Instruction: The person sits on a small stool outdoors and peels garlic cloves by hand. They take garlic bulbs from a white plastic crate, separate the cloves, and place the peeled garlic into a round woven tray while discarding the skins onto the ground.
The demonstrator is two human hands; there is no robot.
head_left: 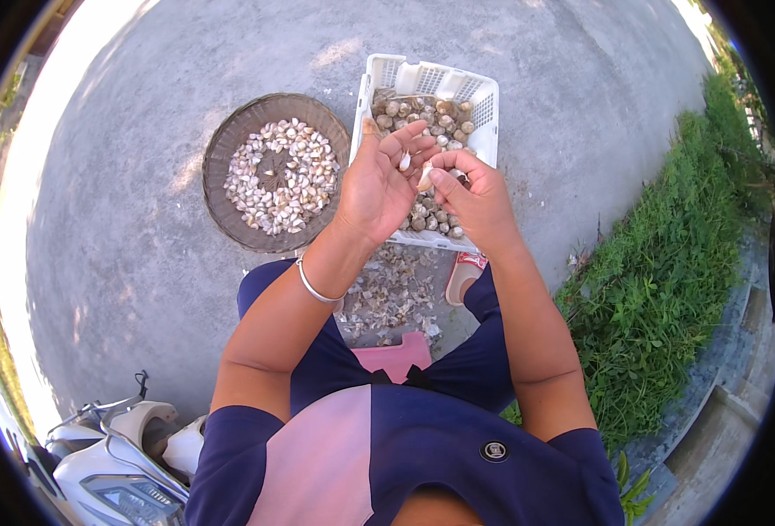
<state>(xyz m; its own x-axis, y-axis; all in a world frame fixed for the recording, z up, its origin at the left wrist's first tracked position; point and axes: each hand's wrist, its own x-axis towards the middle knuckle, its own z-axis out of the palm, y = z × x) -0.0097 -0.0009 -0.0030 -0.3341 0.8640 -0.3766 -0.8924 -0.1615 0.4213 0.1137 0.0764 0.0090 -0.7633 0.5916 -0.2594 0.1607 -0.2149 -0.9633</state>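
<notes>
There's a pinkish-white garlic clove (405,161), lying in the open left hand (373,188). Just right, a creamier clove (425,180), pinched in the right hand (473,195)!

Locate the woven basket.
In the head view, the woven basket sits on the grey ground, just left of the white crate and the left hand.
</notes>
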